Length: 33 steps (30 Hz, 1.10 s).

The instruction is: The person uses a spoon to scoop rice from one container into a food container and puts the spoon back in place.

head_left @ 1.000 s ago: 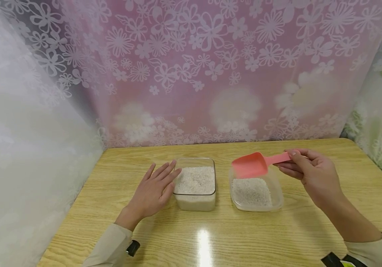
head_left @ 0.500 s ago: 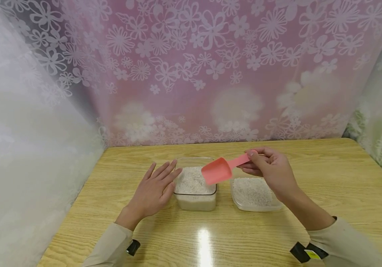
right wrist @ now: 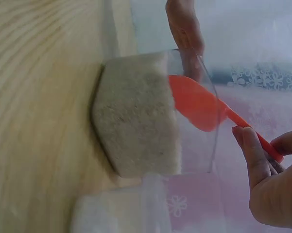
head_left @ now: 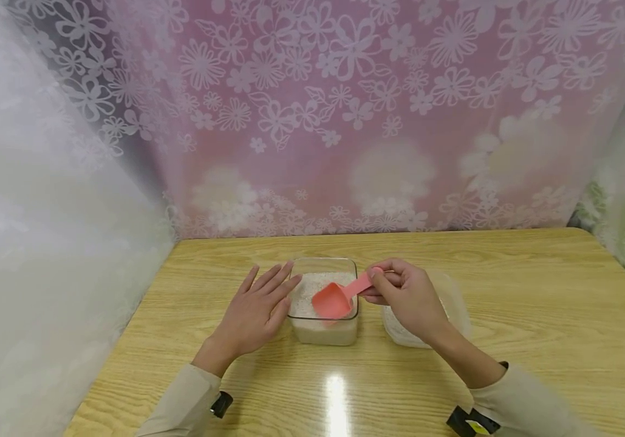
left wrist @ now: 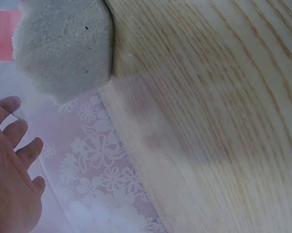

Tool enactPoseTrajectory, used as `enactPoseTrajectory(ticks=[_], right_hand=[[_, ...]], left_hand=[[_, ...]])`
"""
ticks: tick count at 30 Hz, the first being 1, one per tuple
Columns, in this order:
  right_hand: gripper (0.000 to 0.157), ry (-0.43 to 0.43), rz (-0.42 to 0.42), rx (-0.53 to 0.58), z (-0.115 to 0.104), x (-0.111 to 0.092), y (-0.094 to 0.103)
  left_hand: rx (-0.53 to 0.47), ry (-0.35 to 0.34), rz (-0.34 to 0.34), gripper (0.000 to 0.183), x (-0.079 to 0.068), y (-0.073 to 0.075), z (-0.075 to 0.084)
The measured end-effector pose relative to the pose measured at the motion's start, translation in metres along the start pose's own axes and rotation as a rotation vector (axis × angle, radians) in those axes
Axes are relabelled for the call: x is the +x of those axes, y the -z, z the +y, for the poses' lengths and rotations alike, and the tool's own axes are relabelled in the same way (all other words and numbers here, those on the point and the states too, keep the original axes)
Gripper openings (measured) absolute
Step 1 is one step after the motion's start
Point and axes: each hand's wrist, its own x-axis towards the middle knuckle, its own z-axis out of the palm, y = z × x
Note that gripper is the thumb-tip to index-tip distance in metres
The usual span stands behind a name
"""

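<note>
A pink scoop is tilted down inside a clear glass container, its front edge at the surface of the rice. My right hand pinches the scoop's handle between thumb and fingers, above the container's right rim. My left hand lies with straight, spread fingers against the container's left side, fingertips at the rim. In the right wrist view the scoop's bowl shows through the clear wall, its tip meeting the rice.
To the right stands a shallower translucent plastic container with rice in it, partly hidden by my right hand. Both containers stand on a wood-grain table. A pink floral curtain hangs behind the table's far edge.
My right hand has carried the scoop left from over the plastic container and lowered it into the glass one, down to the rice. My left hand has stayed at the glass container's side.
</note>
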Motion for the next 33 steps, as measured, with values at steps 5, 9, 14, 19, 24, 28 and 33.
enactPoseTrajectory(ticks=[5, 9, 14, 19, 24, 28, 33], right_hand=[[0.024, -0.088, -0.016, 0.115, 0.009, 0.0, -0.01], [0.025, -0.146, -0.018, 0.182, 0.012, 0.0, -0.015], [0.024, -0.168, -0.002, 0.208, 0.013, 0.0, -0.018], [0.024, -0.193, -0.003, 0.252, 0.015, 0.0, -0.018], [0.027, -0.216, -0.022, 0.299, 0.017, 0.0, -0.015], [0.03, -0.231, -0.029, 0.366, 0.016, -0.001, -0.013], [0.032, -0.245, -0.042, 0.441, 0.016, -0.002, -0.011]], left_hand=[[0.001, 0.003, 0.001, 0.045, 0.0, -0.001, 0.0], [0.008, -0.001, 0.003, 0.045, 0.0, -0.001, 0.0], [0.015, -0.001, -0.003, 0.046, 0.0, -0.001, -0.001], [0.016, -0.002, -0.001, 0.046, 0.0, -0.003, -0.001], [0.017, -0.002, 0.004, 0.046, -0.001, -0.003, -0.001], [0.014, -0.003, 0.004, 0.045, 0.0, -0.002, 0.0], [0.018, -0.004, -0.001, 0.045, -0.001, -0.001, 0.0]])
